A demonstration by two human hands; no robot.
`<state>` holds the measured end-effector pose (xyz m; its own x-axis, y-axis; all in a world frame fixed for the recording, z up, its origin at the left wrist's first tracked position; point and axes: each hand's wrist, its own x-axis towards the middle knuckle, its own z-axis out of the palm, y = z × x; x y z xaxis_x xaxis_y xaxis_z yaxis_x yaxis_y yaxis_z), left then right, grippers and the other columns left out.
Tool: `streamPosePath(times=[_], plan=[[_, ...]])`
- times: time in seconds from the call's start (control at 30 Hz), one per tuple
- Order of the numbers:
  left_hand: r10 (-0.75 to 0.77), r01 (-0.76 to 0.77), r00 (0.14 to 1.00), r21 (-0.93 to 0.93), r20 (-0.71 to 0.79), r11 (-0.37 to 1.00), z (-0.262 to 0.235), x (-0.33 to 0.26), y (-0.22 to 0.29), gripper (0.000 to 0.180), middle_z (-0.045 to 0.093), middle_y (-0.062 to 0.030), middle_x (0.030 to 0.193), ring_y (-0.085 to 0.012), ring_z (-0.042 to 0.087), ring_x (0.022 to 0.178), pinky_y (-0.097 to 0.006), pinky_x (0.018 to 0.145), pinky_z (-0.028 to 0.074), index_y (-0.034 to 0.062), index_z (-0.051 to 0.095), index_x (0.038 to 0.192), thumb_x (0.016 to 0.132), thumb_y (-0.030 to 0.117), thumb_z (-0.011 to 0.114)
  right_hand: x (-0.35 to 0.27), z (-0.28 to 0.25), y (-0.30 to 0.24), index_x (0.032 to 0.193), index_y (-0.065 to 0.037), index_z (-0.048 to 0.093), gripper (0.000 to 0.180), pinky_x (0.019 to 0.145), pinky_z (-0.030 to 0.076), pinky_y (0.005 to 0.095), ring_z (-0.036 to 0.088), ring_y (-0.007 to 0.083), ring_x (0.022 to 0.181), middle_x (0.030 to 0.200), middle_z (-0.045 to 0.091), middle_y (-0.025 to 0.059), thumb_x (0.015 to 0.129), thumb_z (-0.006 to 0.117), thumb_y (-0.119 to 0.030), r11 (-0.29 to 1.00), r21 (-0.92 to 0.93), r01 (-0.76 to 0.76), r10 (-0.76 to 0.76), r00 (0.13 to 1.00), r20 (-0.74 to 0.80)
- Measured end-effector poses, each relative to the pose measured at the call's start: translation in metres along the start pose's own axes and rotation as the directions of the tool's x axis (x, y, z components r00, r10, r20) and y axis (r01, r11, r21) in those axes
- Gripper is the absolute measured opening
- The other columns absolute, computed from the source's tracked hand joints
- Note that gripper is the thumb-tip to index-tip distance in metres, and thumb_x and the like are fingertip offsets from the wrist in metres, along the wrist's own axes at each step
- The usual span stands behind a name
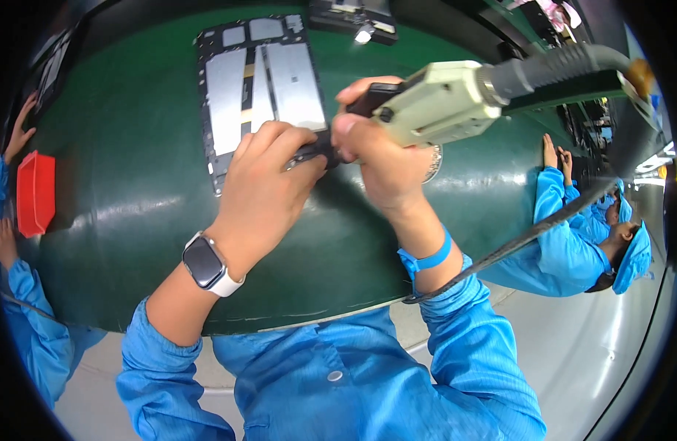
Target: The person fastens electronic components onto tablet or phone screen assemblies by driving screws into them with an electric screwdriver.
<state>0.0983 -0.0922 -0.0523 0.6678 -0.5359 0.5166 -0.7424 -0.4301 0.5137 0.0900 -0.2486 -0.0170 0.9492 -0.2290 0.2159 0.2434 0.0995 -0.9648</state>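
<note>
Where the two bare hands meet above the green table, we see, in the head view, a dark part lying between our fingers. Our left hand is closed on it: the bent fingers pass along its upper side and the thumb along its lower side, though the fingertips themselves are partly hidden. Our right hand grips the pale green tool near its black front end, the thumb reaching close to the dark part; we cannot tell whether tool and part touch. Beyond our left fingers, a black-framed panel with silvery plates lies flat on the table, its lower right portion overlapped by the left hand. From the tool's rear, a ribbed grey hose runs to the right. We note a second dark device at the far edge and a red tray at the left, near a co-worker's hand.
</note>
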Motion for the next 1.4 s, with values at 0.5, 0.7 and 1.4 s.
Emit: streamPosePath(times=[0.5,0.7,1.4], plan=[[-0.03,0.027,0.998,0.043,0.061,0.999,0.009,0.0,-0.019,0.016,0.063,-0.0069,0.106,-0.026,0.058,0.1,-0.039,0.08,0.046,0.0047,0.072,0.092,0.076,0.008,0.073,0.066,-0.093,0.028,0.094,0.006,0.06,0.019,0.052,0.043,0.0299,0.05,0.0137,0.05,0.06,0.052,0.0038,0.077,0.064,0.002,0.989,-0.048,0.138,-0.146,0.953,-0.265],[-0.036,0.033,0.997,0.039,0.072,0.999,0.01,0.002,-0.016,0.016,0.063,-0.0074,0.107,-0.0263,0.058,0.101,-0.039,0.08,0.045,0.0044,0.072,0.093,0.077,0.008,0.073,0.066,-0.096,0.03,0.089,0.005,0.061,0.015,0.048,0.041,0.027,0.051,0.0125,0.049,0.059,0.054,0.0039,0.074,0.063,0.004,0.992,-0.074,0.101,-0.118,0.952,-0.284],[-0.116,0.2,0.95,0.278,-0.289,0.94,-0.019,0.071,-0.116,0.036,0.065,-0.0201,0.118,-0.0374,0.061,0.108,-0.041,0.092,0.05,-0.0003,0.068,0.112,0.085,0.023,0.073,0.042,-0.096,0.0,0.096,0.004,0.061,0.021,0.048,0.043,0.0227,0.053,0.0091,0.053,0.071,0.059,0.004,0.076,0.065,0.009,0.977,-0.091,0.193,-0.211,0.939,-0.272]])
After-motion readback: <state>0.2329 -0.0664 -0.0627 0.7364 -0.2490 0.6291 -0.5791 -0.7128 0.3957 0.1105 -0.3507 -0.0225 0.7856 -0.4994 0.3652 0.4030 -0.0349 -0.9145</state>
